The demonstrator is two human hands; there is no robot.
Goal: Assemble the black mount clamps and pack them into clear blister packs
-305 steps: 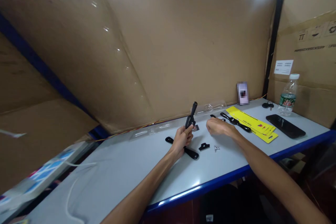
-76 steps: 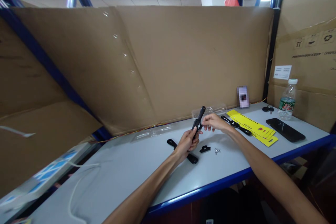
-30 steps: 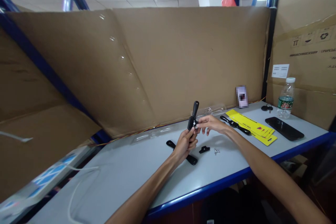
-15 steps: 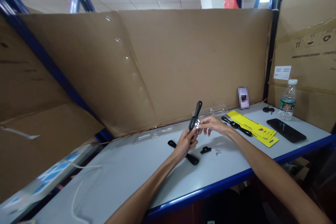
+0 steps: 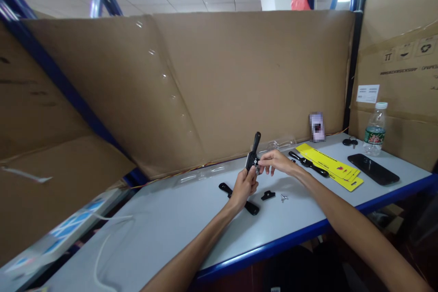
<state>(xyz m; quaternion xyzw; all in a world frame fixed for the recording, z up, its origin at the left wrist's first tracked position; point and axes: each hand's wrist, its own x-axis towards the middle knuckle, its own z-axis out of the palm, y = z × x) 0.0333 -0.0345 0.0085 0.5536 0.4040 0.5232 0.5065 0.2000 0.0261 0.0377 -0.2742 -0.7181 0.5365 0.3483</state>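
Note:
My left hand (image 5: 244,185) is closed round a black spokeshave (image 5: 256,142), held nearly upright above the table with one handle pointing up. At its middle, the thumb and fingers of my right hand (image 5: 275,162) pinch at a small silver screw (image 5: 256,163), partly hidden by the fingertips. Below my left wrist, a second black spokeshave (image 5: 252,208) lies on the table, its middle covered by the hand. To the right of it rest a small black lever cap (image 5: 268,195) and a silver thumbscrew (image 5: 284,198).
Behind my right forearm, another black spokeshave (image 5: 320,171) lies beside yellow packaging cards (image 5: 337,171). A black phone (image 5: 372,169), a water bottle (image 5: 375,134) and keys (image 5: 349,142) occupy the table's right end. Clear plastic packaging (image 5: 201,174) sits along the cardboard wall (image 5: 260,77).
The held spokeshave has turned slightly and shifted a little left, and less silver shows at its middle. My right hand stays at the same spot on it.

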